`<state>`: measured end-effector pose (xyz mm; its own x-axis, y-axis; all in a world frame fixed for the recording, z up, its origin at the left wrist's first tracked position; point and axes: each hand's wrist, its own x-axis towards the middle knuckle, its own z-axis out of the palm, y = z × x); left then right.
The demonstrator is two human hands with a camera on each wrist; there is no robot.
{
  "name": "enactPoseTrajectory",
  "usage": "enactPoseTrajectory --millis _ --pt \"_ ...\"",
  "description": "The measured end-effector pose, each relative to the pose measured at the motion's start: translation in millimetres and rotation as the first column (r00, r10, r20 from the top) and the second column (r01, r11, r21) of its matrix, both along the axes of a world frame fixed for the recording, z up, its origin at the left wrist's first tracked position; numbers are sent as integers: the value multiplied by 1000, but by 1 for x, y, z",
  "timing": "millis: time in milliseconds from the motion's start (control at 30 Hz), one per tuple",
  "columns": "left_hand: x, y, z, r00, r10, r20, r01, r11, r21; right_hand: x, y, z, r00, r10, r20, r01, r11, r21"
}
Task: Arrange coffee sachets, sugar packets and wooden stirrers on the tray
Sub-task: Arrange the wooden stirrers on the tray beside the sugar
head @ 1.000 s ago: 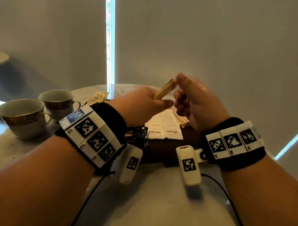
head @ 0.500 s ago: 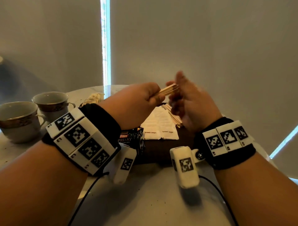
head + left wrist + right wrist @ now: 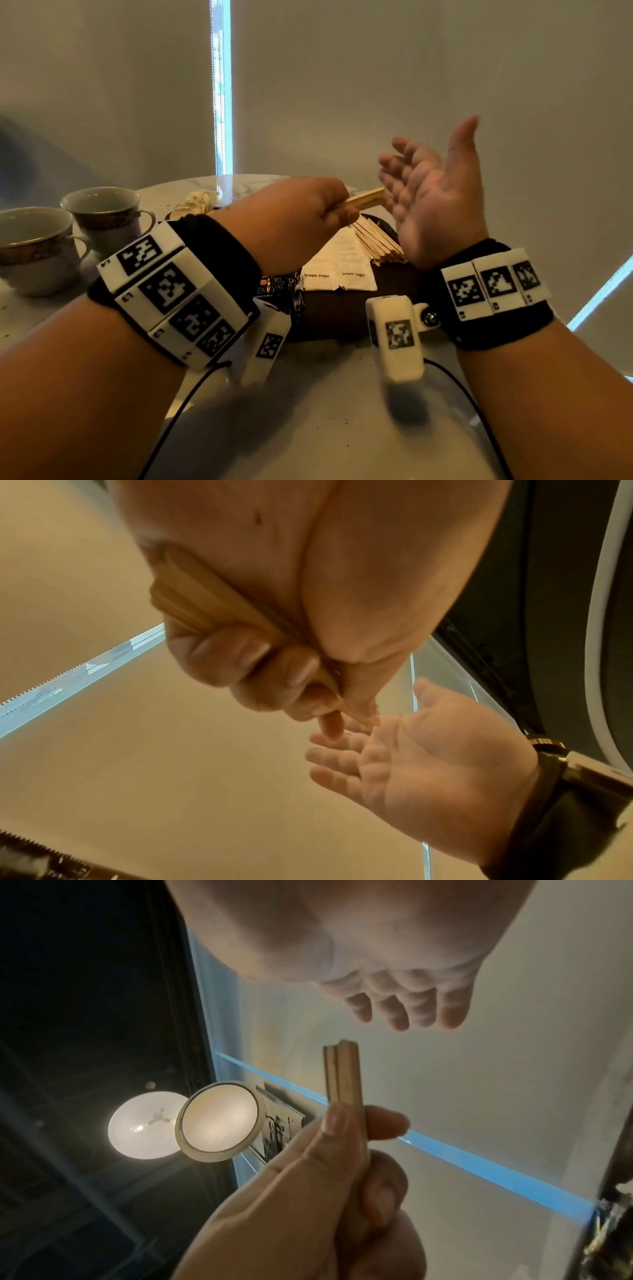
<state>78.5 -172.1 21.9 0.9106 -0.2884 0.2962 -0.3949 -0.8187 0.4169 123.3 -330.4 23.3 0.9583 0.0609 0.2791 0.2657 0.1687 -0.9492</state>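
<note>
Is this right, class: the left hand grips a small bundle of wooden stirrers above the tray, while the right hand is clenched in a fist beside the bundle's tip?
Not quite. The left hand does grip the bundle of wooden stirrers above the tray, but the right hand is no fist: it is open, palm showing, fingers spread. The head view shows it, and the left wrist view confirms it.

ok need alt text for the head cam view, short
A person's left hand grips a small bundle of wooden stirrers above a dark tray, its free end pointing at the open right hand. More stirrers and brown sugar packets lie on the tray; two teacups stand at left.
</note>
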Motion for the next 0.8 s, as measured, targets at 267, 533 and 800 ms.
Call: enactPoseTrajectory --millis 267,533,800 --pt "2 -5 -3 1000 -16 -12 17 999 34 -5 12 -8 999 27 40 -23 993 -114" --pt "15 5 -10 994 -95 61 111 923 -370 6 7 -14 973 141 -182 -97 968 231" --pt "23 13 -10 984 -110 139 160 216 -963 5 11 -25 622 656 -429 -365 727 582"
